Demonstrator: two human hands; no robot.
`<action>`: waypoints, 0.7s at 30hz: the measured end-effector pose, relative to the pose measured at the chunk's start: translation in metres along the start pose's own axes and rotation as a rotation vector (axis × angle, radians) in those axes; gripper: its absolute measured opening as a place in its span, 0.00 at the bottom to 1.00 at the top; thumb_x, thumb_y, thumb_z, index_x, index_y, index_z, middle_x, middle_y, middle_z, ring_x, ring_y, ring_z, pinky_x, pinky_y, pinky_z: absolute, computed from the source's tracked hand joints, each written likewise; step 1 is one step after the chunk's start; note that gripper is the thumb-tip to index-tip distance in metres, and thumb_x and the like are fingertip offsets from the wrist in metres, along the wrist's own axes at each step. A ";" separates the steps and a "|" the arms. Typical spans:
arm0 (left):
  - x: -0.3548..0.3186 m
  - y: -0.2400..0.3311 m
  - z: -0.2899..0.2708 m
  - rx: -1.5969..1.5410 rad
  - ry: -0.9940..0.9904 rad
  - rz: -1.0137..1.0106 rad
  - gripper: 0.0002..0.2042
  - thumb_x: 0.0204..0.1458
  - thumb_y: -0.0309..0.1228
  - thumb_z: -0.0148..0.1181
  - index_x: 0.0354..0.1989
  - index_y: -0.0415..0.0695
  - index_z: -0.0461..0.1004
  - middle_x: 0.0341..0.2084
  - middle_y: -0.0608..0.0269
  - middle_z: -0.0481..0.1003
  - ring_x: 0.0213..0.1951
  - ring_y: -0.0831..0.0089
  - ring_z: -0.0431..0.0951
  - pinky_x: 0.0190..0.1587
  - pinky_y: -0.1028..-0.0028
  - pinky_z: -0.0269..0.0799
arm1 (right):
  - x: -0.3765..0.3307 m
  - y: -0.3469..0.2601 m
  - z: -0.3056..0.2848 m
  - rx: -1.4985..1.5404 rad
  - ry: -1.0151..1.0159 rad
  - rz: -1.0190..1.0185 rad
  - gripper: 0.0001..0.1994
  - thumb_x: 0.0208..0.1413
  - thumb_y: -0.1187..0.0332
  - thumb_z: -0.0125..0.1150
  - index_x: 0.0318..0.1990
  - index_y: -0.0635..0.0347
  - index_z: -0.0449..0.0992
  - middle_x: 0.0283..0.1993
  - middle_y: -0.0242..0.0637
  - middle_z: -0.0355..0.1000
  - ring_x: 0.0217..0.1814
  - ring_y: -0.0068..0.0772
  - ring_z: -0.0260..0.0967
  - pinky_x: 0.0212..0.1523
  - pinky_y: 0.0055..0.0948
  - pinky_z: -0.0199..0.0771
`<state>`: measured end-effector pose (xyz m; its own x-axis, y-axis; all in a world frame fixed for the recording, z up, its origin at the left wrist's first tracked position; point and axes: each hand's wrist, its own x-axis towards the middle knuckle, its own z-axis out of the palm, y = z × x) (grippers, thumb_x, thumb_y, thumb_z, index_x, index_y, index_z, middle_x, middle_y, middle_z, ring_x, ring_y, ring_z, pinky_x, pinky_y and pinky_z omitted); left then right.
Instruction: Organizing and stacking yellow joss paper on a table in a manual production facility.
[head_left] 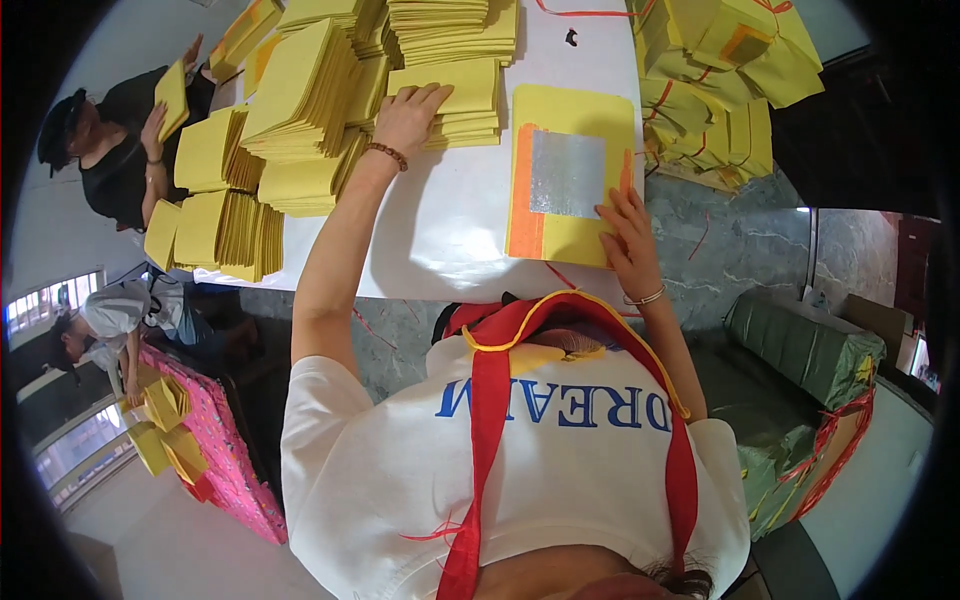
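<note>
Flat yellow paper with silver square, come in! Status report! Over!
Left hand on folded yellow paper stack. Right hand on right edge of flat yellow paper. Only fingertips by the silver square's corner.

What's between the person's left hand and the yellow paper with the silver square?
In the head view, the right-hand part of the yellow pile under the left hand, then a narrow strip of bare white table.

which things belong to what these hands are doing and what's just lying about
Apparently in use:
yellow sheet with silver patch, at right hand
yellow stack, under left hand

Apparently just lying about:
small black object
red strip on floor
</note>
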<state>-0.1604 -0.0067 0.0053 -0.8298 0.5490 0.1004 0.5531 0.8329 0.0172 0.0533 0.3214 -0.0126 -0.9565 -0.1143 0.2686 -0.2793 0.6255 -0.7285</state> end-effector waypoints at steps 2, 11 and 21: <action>0.000 -0.001 0.004 0.036 -0.029 -0.001 0.27 0.49 0.26 0.53 0.61 0.53 0.61 0.58 0.63 0.65 0.56 0.62 0.65 0.54 0.59 0.63 | -0.001 0.000 0.001 0.020 -0.010 0.015 0.19 0.50 0.76 0.55 0.52 0.57 0.73 0.65 0.41 0.59 0.71 0.49 0.45 0.67 0.41 0.48; -0.008 0.007 0.009 0.140 -0.116 0.030 0.28 0.53 0.29 0.49 0.64 0.48 0.52 0.62 0.56 0.56 0.62 0.56 0.56 0.62 0.57 0.54 | -0.002 0.007 0.003 0.005 0.009 -0.023 0.17 0.51 0.74 0.56 0.50 0.54 0.74 0.64 0.38 0.59 0.71 0.49 0.45 0.66 0.41 0.49; -0.037 0.083 -0.048 -0.345 0.110 0.275 0.24 0.42 0.28 0.59 0.53 0.44 0.67 0.48 0.54 0.67 0.51 0.55 0.66 0.49 0.57 0.62 | 0.000 0.017 -0.004 0.280 -0.010 0.105 0.15 0.56 0.72 0.53 0.51 0.56 0.74 0.62 0.39 0.63 0.72 0.40 0.46 0.66 0.35 0.49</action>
<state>-0.0802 0.0388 0.0510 -0.6462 0.7203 0.2522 0.7596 0.5749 0.3041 0.0487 0.3353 -0.0224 -0.9818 -0.0687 0.1769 -0.1895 0.3971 -0.8980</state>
